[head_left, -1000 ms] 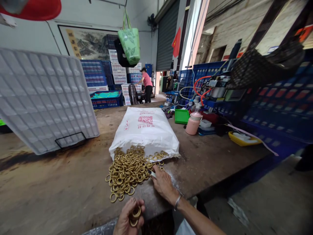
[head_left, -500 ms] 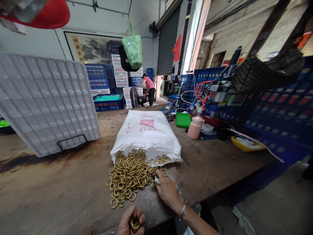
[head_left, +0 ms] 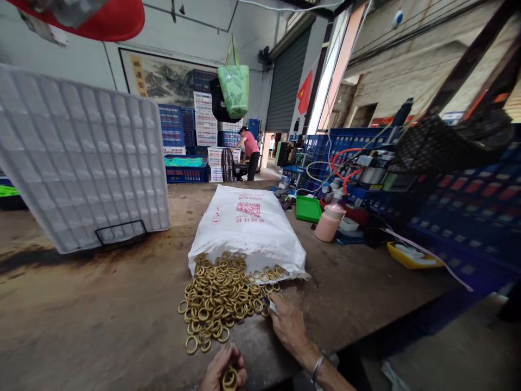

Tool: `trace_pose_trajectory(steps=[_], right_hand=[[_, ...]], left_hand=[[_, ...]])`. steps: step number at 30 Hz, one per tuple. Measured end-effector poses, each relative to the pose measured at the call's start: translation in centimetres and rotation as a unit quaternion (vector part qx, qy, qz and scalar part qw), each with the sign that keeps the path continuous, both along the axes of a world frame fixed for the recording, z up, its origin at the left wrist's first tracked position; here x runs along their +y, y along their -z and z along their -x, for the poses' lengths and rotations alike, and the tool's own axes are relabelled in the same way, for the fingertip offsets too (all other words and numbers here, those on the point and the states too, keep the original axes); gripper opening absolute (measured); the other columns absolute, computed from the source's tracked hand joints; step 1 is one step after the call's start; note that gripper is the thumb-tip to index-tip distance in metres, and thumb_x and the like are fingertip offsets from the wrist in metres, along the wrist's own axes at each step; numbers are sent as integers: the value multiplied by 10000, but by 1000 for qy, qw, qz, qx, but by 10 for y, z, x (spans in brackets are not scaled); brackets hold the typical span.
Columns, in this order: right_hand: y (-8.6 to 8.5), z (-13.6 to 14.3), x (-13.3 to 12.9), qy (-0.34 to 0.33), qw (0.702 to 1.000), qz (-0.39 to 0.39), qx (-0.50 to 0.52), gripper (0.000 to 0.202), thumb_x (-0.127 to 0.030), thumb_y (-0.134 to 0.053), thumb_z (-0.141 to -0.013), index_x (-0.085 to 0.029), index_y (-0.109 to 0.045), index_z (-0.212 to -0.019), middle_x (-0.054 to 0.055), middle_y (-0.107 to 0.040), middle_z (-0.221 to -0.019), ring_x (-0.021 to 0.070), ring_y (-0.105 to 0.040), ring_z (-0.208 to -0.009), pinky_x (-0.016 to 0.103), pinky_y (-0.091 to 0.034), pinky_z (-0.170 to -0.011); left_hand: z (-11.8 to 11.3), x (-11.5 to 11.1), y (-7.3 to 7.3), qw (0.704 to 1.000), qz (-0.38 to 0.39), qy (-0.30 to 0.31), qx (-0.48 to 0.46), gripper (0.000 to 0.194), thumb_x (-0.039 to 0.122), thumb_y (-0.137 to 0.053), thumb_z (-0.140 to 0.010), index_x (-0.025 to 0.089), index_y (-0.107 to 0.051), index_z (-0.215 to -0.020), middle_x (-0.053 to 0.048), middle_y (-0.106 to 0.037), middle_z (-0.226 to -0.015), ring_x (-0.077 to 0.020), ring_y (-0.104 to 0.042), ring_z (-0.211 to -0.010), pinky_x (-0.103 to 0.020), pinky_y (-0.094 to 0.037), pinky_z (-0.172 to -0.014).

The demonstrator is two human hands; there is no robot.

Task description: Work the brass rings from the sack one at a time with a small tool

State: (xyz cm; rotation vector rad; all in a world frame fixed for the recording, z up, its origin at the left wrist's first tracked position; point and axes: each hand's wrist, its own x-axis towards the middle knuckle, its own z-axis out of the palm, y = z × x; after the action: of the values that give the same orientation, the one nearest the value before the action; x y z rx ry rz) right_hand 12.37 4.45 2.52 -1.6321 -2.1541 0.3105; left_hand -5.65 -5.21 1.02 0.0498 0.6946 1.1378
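Observation:
Brass-coloured rings [head_left: 222,296] lie in a loose pile on the table, spilling from the mouth of a white woven sack [head_left: 260,233] with red print. My left hand [head_left: 223,366] is at the bottom edge of the view, closed around a few of these rings [head_left: 229,378]. At the right edge of the pile is my right hand [head_left: 291,328], with a metal bracelet on the wrist. Its fingers are closed by a small white and dark piece [head_left: 272,306] that I cannot make out; it may be held or wrapped on a finger.
A pale ribbed plastic tray [head_left: 89,163] stands tilted at the left. To the right are a pink bottle [head_left: 329,221], a green tray [head_left: 308,208] and a yellow tray [head_left: 413,256]. Blue crates [head_left: 459,201] line the right side. Another person [head_left: 250,146] bends over farther back.
The camera view has shifted slightly, so most things sit a little farther right. My right hand has drawn slightly right and nearer. My left hand still grips its rings.

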Motion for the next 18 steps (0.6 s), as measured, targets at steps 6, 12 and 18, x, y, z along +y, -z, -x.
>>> trace_pose_trajectory(steps=[6,12,18], right_hand=[[-16,9,4,-23,992,-18,121,255,-254,-321,-871,-194,-566,-910,61,-625,-733,190,-580,-653,275,-415,-630],[-36,33,-18,-88,979,65,172,338,-408,-286,-928,-220,-515,-767,0,-551,-664,149,-511,-628,246,-395,-618],[-48,45,-35,-143,957,126,219,390,-482,-303,-910,-205,-477,-699,-16,-501,-655,124,-461,-627,227,-354,-602]], left_hand=[[-2,3,0,1000,-19,5,10,447,423,-866,-444,141,-564,-613,37,-502,-484,-30,-415,-362,-136,-178,-364],[-6,11,1,988,-26,-33,148,525,570,-800,-456,178,-549,-698,76,-440,-412,-38,-386,-321,-143,-186,-348],[-7,15,-8,944,-42,-91,313,570,640,-683,-565,218,-551,-925,95,-464,-466,-40,-319,-306,-149,-165,-326]])
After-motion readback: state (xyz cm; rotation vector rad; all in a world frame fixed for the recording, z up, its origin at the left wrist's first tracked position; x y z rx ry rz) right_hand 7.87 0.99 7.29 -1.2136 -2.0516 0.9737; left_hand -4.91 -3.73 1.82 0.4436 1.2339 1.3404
